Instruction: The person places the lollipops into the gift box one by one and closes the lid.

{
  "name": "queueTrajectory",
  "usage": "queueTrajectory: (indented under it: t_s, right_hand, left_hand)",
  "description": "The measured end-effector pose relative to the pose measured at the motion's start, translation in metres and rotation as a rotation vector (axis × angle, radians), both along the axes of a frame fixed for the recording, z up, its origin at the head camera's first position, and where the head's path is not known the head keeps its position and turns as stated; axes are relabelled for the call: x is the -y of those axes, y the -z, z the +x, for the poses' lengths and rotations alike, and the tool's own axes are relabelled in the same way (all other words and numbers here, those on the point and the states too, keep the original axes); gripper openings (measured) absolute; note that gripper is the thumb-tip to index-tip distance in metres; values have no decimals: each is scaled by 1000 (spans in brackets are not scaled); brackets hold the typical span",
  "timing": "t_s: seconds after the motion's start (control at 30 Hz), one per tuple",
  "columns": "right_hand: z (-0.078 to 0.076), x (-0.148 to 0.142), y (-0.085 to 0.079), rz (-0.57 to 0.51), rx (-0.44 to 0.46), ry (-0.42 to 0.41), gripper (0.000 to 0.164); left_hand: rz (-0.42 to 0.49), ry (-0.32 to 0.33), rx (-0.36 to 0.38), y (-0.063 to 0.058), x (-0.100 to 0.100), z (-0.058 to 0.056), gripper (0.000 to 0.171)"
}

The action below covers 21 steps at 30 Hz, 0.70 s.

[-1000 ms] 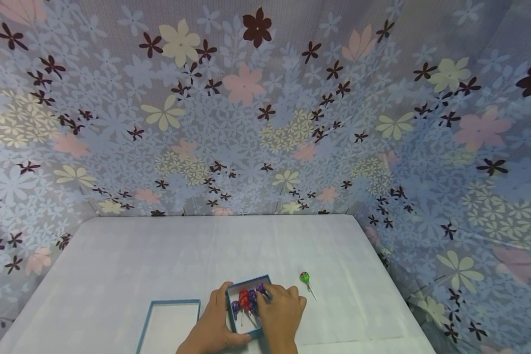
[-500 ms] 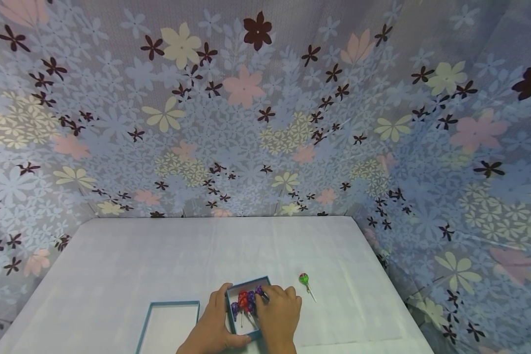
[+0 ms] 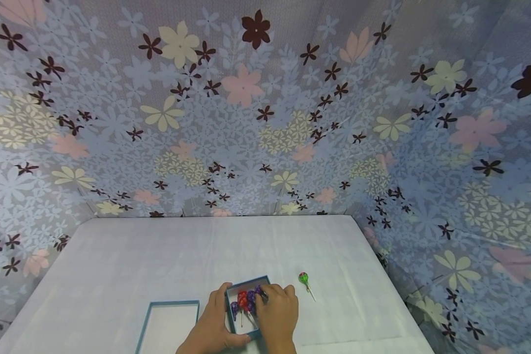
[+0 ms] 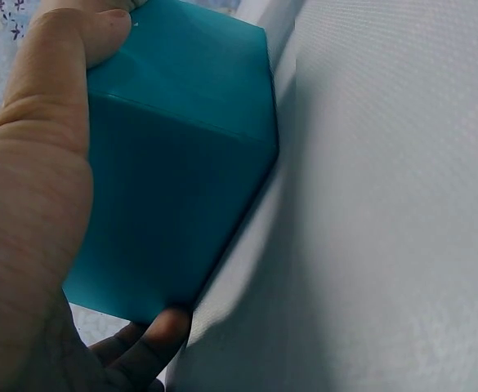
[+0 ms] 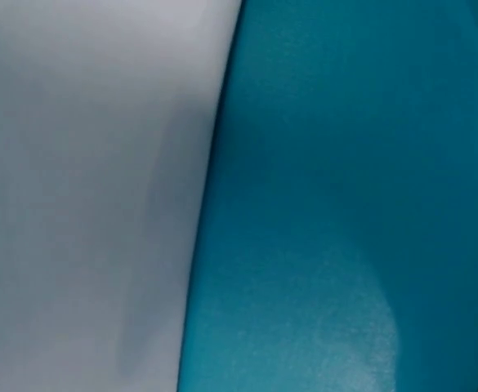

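A small blue-green box (image 3: 248, 282), white inside, stands on the table in the head view. My left hand (image 3: 212, 322) grips it across its left side, thumb at the near wall and fingers at the far corner; the left wrist view shows the outer walls of the box (image 4: 173, 196) between them. Inside lie red lollipops (image 3: 242, 298) and purple lollipops. My right hand (image 3: 278, 314) reaches over the right wall, pinching a purple lollipop (image 3: 258, 290) at the far right corner. Its fingertips are partly hidden. Only the box wall (image 5: 304, 196) and tabletop fill the right wrist view.
A green lollipop (image 3: 304, 279) lies on the white table (image 3: 212, 250) right of the box. To the left is a shallow blue-edged lid or tray (image 3: 174, 302), white inside, cut off by the frame. Flowered cloth (image 3: 248, 123) hangs behind and at both sides.
My right hand has shifted slightly left, keeping its pinch on the purple lollipop in the box. The left hand and the box stay nearly still.
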State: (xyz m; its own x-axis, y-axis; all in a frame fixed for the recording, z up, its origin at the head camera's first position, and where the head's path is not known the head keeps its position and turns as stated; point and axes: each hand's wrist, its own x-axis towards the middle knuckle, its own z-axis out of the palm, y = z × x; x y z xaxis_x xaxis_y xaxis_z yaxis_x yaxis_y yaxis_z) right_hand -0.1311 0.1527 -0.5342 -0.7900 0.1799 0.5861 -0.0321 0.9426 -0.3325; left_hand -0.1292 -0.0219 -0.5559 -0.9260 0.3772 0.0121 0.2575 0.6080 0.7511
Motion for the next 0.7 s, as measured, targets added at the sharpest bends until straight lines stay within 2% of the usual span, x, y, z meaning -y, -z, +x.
queueTrajectory:
  t_s: [0.33, 0.7]
  right_hand:
    - [0, 0, -1, -12, 52, -19, 24]
    - [-2, -1, 2, -19, 34, -28, 23]
  left_hand:
    - [0, -7, -20, 3, 0, 0, 129]
    - [-12, -11, -30, 4, 0, 0, 130]
